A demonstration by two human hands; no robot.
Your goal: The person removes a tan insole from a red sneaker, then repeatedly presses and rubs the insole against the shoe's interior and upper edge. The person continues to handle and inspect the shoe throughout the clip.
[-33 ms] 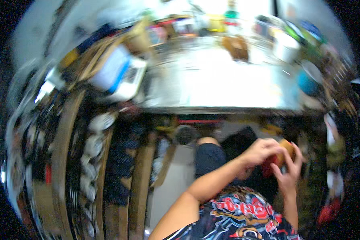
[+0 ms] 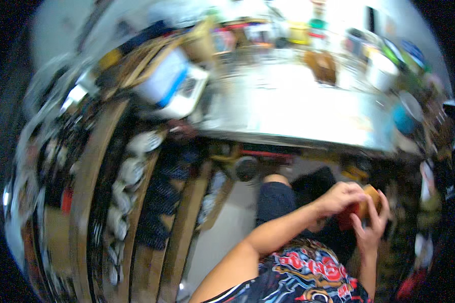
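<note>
Object, tan and red, is held in front of the workbench, clamped by the right hand, the left hand bunched against it, any pinch indeterminable, with handling seemingly under way, finished and remaining portions indistinguishable.

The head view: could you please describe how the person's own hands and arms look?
The left hand and right hand wear no gloves, and no watch or bracelet shows. The forearms are bare below a black short-sleeved shirt with red, white, blue and brownish print; finer details are blurred.
</note>
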